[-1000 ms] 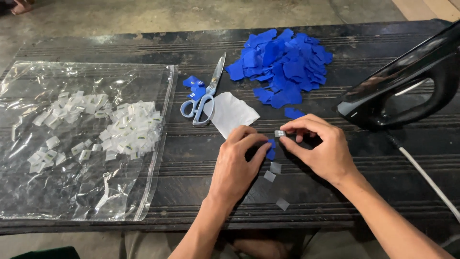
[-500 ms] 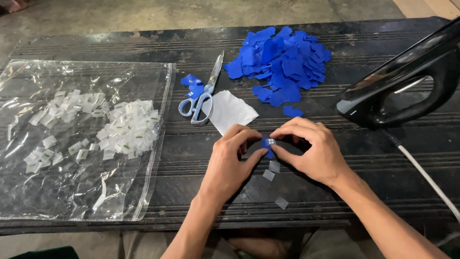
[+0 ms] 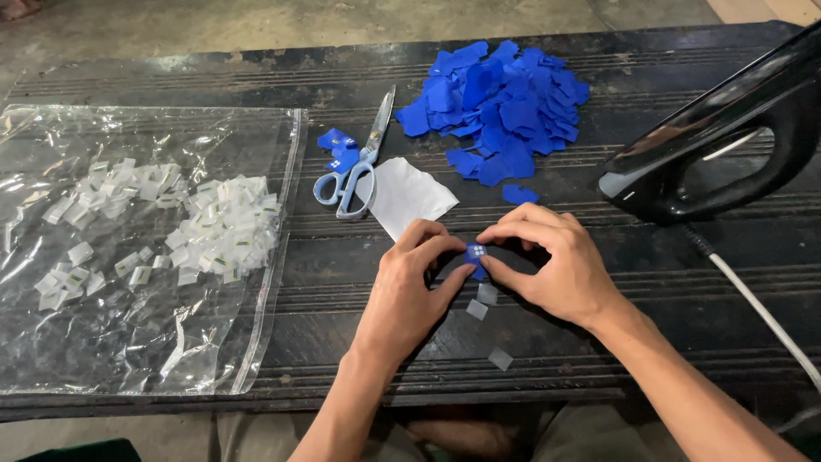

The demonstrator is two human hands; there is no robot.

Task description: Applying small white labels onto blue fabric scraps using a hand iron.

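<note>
My left hand (image 3: 409,287) and my right hand (image 3: 552,261) meet over the dark table (image 3: 342,77) and pinch one small blue piece (image 3: 475,255) between their fingertips; a tiny white tag lies on top of it. Just below the hands, three small grey-white squares (image 3: 486,294) rest on the table. A white paper sheet (image 3: 406,195) lies just above my left hand. A pile of blue pieces (image 3: 500,107) sits at the far middle.
Blue-handled scissors (image 3: 357,167) lie left of the paper, with a few blue scraps (image 3: 336,144) beside them. A clear plastic bag (image 3: 103,342) holding several small white tags (image 3: 218,227) covers the left side. A black iron (image 3: 727,141) with a white cord (image 3: 761,312) stands at right.
Both hands have drawn together around the blue piece and shifted slightly toward the table's far side. Nothing else has moved.
</note>
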